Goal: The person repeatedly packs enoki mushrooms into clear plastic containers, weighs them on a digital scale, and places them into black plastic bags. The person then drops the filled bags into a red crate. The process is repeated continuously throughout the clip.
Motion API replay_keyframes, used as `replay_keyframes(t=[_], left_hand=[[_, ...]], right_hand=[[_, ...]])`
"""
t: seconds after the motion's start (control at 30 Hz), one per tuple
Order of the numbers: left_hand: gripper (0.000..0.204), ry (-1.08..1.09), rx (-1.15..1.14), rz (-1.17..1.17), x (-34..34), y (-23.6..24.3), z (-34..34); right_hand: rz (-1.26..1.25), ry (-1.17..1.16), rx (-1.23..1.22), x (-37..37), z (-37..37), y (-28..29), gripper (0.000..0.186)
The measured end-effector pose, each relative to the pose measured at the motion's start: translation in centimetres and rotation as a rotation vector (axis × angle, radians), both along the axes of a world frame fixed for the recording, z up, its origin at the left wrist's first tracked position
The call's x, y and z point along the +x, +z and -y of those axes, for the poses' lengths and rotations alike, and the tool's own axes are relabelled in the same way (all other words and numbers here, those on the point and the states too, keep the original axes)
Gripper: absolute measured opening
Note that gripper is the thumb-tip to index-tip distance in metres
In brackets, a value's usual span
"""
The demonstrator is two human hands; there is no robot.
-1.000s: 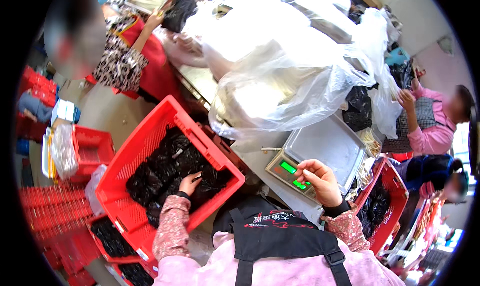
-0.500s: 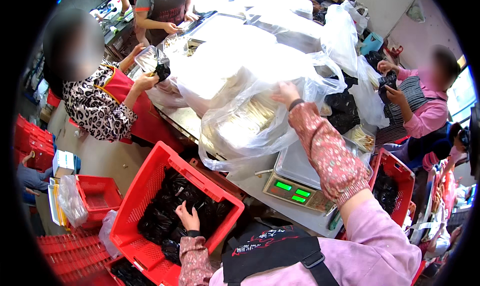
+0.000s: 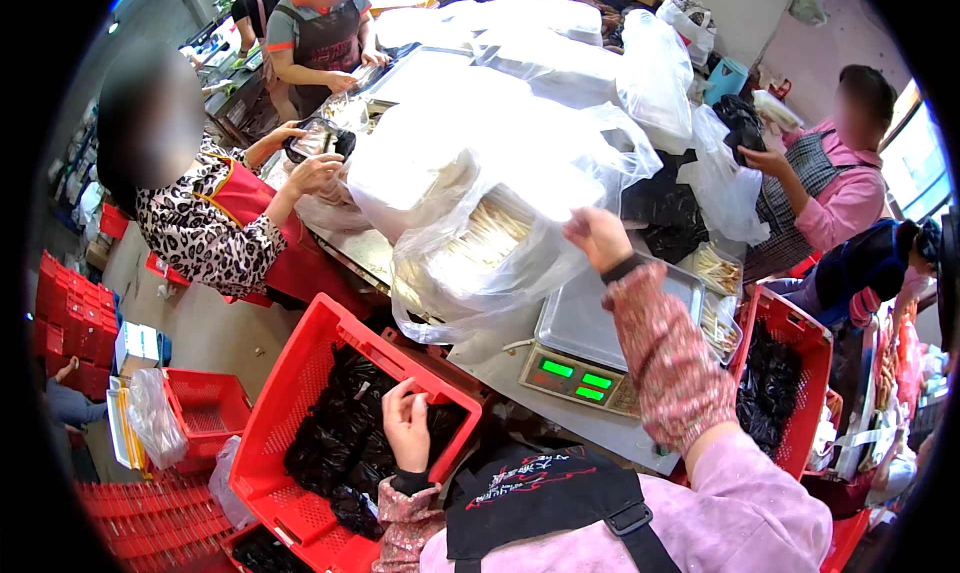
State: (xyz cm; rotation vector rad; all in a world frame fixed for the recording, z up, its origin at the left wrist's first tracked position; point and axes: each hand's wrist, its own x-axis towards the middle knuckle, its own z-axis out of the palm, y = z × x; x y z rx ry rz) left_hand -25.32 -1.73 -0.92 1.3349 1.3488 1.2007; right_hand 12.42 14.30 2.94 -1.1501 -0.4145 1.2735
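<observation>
Long, thin pale stalks (image 3: 490, 235) lie inside a large clear plastic bag (image 3: 440, 298) heaped on the table. At the bag's right side, my right hand (image 3: 600, 241) is closed with the fingers bent together, seemingly on the bag's edge; the fingertips are partly hidden in glare. Above the near rim of a red crate (image 3: 345, 318), my left hand (image 3: 405, 431) has its fingers loosely curled and apart, with nothing seen in it. Black plastic-wrapped packs (image 3: 335, 438) fill the crate's floor. Under my right forearm stands a scale (image 3: 575, 378) with green lit displays and a bare metal pan (image 3: 570, 323).
Trays of stalks (image 3: 716, 271) sit beyond the scale, beside another red crate (image 3: 815, 348) of black packs. Across the table's left side a person in a red apron (image 3: 240, 198) handles a tray; another person (image 3: 825, 173) at right holds a black bag. Red crates (image 3: 205, 413) stand on the floor.
My right hand has drawn back toward me and right, and its fingers are more bent. My left hand has risen from over the black packs toward the crate's near rim.
</observation>
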Motion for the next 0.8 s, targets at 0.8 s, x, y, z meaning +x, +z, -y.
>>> replay_keyframes(t=[0.8], left_hand=[[0.062,-0.675,-0.056,0.523,20.8,6.3,3.1]], right_hand=[[0.514,0.396,0.270,3.1,24.6,2.6,0.048]])
